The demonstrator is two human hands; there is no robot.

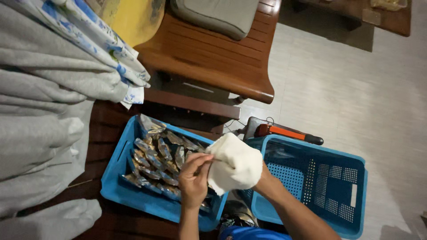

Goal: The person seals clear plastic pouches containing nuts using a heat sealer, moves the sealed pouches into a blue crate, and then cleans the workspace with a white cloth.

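- My right hand (249,171) is wrapped in a white cloth (233,162), closed in on it.
- My left hand (194,175) pinches the cloth's edge.
- Both hover over the left blue basket (116,178) of clear packets (155,162); another blue basket (351,178) sits right.

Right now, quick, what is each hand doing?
Left hand: bare, fingers pinching the edge of the white cloth that covers the other hand.
Right hand: hidden inside the white cloth; open or closed cannot be told.
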